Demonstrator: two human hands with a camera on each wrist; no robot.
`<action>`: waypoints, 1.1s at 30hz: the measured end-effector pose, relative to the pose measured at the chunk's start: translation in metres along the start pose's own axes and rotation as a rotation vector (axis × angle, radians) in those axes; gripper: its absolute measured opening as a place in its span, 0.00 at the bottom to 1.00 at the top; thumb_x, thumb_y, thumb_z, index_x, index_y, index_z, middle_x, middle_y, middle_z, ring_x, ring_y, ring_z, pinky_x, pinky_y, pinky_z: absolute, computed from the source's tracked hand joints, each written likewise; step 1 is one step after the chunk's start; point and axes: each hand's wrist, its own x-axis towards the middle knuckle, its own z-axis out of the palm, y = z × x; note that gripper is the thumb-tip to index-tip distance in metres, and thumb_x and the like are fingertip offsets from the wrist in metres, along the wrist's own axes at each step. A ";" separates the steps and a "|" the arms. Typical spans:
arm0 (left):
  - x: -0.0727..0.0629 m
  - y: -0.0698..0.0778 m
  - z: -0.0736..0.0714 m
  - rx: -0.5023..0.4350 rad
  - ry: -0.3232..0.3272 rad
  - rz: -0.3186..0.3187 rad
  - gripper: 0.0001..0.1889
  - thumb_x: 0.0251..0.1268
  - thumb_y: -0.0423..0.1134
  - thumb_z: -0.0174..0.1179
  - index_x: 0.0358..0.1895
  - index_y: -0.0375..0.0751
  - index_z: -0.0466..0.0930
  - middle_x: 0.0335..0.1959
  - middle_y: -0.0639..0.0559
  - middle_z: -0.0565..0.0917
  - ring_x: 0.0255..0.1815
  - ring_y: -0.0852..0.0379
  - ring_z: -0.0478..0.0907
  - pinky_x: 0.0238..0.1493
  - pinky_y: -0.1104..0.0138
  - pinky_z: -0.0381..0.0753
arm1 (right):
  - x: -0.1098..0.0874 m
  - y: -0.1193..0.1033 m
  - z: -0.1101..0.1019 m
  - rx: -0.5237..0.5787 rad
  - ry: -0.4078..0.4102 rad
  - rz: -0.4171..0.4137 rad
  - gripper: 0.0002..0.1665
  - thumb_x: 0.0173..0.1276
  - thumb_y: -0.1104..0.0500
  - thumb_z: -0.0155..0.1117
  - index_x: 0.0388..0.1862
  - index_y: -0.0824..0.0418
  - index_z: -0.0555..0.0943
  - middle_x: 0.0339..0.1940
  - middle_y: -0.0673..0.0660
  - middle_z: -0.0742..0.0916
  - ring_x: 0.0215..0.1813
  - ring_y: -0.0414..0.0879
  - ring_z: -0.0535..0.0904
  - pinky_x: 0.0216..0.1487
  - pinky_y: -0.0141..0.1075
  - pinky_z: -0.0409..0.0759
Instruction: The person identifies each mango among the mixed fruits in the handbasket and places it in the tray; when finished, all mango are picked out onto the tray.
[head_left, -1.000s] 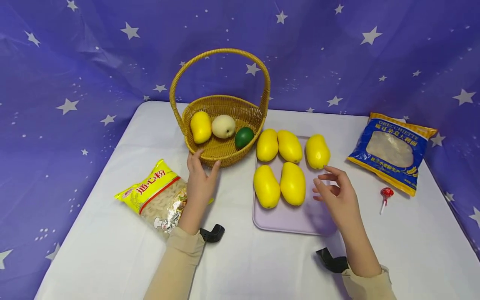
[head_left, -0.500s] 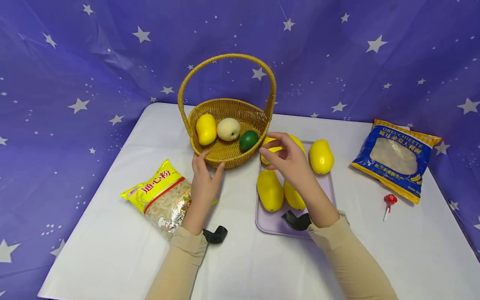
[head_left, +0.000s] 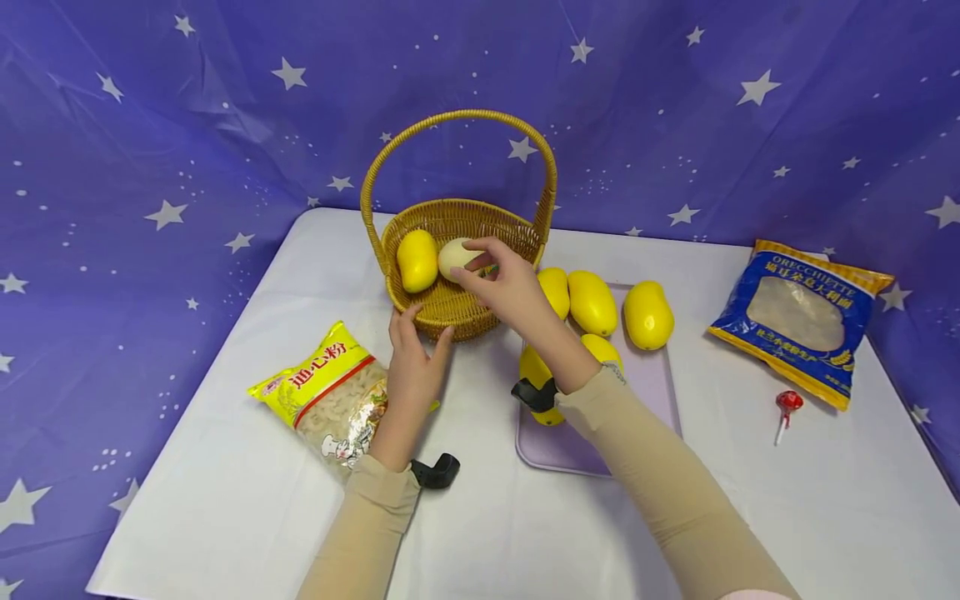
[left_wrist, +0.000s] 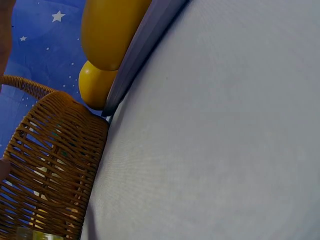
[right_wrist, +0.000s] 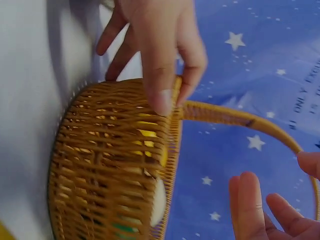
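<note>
My left hand holds the front rim of the wicker basket; in the right wrist view, its thumb lies outside the rim with a finger over the edge. My right hand hovers over the basket with thumb and fingers apart and nothing between them, as the right wrist view shows. In the head view its fingertips overlap a round cream-coloured fruit inside the basket. Left of that fruit lies a yellow mango. A dark green fruit, seen through the weave, is mostly hidden by my right hand in the head view.
Right of the basket, a lilac tray bears several yellow mangoes, partly covered by my right arm. A macaroni bag lies beside my left wrist. Far right are a blue orecchiette bag and a red lollipop.
From the tray's right side, my right hand has swung left across the mangoes to above the basket. My left hand stays at the basket rim. The head view has shifted slightly.
</note>
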 end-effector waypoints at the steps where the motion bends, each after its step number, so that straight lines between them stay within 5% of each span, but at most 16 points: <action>1: 0.000 0.000 0.000 0.005 0.000 0.000 0.37 0.70 0.64 0.46 0.72 0.46 0.53 0.76 0.39 0.45 0.25 0.48 0.72 0.25 0.56 0.72 | 0.004 0.001 0.004 -0.010 -0.004 0.011 0.28 0.66 0.48 0.67 0.63 0.53 0.74 0.44 0.52 0.83 0.33 0.51 0.80 0.35 0.38 0.81; 7: 0.000 0.000 0.001 0.010 0.009 -0.010 0.35 0.70 0.63 0.48 0.71 0.48 0.53 0.76 0.40 0.46 0.25 0.45 0.73 0.26 0.53 0.73 | 0.027 0.010 0.030 -0.106 -0.058 0.070 0.32 0.65 0.46 0.66 0.65 0.56 0.72 0.46 0.54 0.83 0.38 0.48 0.82 0.37 0.36 0.80; 14: -0.001 0.001 0.001 0.006 0.002 -0.019 0.34 0.70 0.61 0.49 0.72 0.49 0.53 0.76 0.39 0.46 0.45 0.32 0.77 0.38 0.45 0.75 | 0.047 0.022 0.052 -0.251 -0.055 0.074 0.34 0.66 0.46 0.65 0.67 0.58 0.70 0.50 0.59 0.83 0.47 0.47 0.78 0.45 0.39 0.77; 27: -0.002 -0.001 0.002 0.017 0.010 0.002 0.33 0.71 0.60 0.49 0.71 0.50 0.53 0.76 0.39 0.46 0.39 0.34 0.78 0.34 0.47 0.76 | 0.061 0.034 0.069 -0.305 -0.054 0.114 0.37 0.66 0.47 0.64 0.69 0.62 0.66 0.55 0.59 0.82 0.53 0.49 0.79 0.51 0.40 0.77; 33: -0.001 0.001 0.002 0.007 0.015 0.007 0.33 0.71 0.60 0.49 0.71 0.49 0.53 0.76 0.40 0.46 0.46 0.32 0.77 0.40 0.45 0.76 | 0.068 0.032 0.076 -0.388 -0.037 0.126 0.38 0.67 0.47 0.64 0.69 0.63 0.65 0.61 0.60 0.79 0.58 0.51 0.77 0.55 0.44 0.75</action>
